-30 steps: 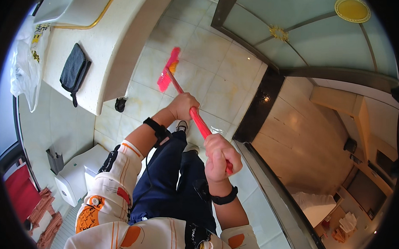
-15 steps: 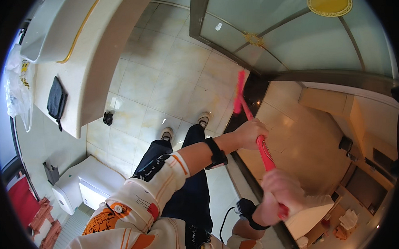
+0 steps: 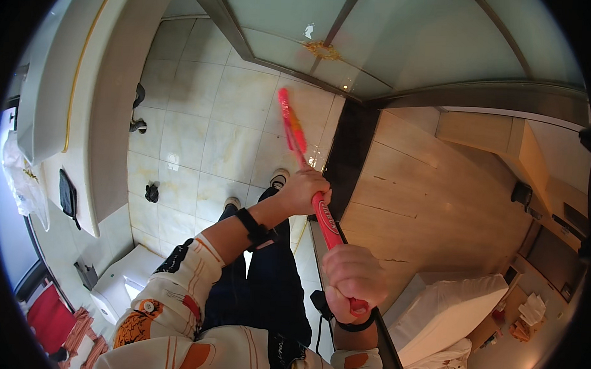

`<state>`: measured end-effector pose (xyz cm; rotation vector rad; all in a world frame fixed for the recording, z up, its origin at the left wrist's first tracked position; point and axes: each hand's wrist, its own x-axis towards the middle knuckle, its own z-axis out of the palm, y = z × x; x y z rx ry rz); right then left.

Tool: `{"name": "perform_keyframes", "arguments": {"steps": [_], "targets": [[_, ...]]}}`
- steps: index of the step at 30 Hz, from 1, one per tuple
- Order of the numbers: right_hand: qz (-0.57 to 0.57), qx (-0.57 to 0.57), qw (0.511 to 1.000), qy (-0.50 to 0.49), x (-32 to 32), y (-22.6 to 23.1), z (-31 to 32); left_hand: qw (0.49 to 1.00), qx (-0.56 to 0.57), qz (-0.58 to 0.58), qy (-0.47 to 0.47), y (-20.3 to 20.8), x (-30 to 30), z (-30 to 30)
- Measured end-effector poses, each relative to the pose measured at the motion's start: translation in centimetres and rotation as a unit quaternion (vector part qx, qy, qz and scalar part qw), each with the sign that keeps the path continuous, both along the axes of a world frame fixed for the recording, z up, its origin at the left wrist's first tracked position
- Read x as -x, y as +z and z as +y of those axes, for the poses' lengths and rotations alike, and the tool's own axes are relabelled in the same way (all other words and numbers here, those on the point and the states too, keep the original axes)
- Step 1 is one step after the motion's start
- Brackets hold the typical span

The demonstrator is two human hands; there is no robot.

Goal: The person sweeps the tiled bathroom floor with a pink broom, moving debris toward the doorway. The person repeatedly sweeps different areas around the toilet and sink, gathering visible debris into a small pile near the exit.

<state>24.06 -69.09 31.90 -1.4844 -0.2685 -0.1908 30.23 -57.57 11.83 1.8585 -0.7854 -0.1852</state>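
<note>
Both my hands grip a red pole with a narrow pink-red head point(image 3: 286, 116); it looks like a mop or floor wiper, but the blurred head hides its exact kind. My left hand point(image 3: 306, 191) is closed round the pole's middle, above the thick red handle point(image 3: 325, 219). Wrapped over the handle's near end is my right hand point(image 3: 355, 278), with the red tip showing below the fist. The head is over the wet-looking pale floor tiles point(image 3: 240, 98), close to the dark doorway threshold point(image 3: 352, 138). Whether it touches the floor, I cannot tell.
A frosted glass door point(image 3: 417, 42) stands at the far side. Left are a white counter point(image 3: 112, 113) with a dark cloth point(image 3: 67, 193), a small black object point(image 3: 152, 192) on the floor, and a toilet point(image 3: 133, 276). Right, beyond the threshold, is a wood-look floor point(image 3: 432, 183) with a bed point(image 3: 444, 313).
The pole and both hands have moved left in the view, and the pink head has gone from beside the threshold onto the tiles. My view has also shifted. Both hands keep their hold.
</note>
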Motion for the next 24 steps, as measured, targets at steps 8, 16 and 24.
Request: {"name": "perform_keyframes", "arguments": {"steps": [8, 16, 24], "targets": [[-0.083, 0.03, 0.988, 0.126, -2.6, 5.7, -5.9, 0.99, 0.107, -0.001, 0.091, 4.8, -0.7, -5.9], [-0.057, 0.156, 0.972, 0.164, -7.8, 0.8, -2.9, 0.988, 0.143, 0.035, 0.039, -1.4, -5.2, -6.3], [0.004, -0.065, 0.993, 0.102, -6.7, -2.8, 1.6, 0.988, -0.09, -0.032, 0.118, -1.5, -4.6, 7.7]]}}
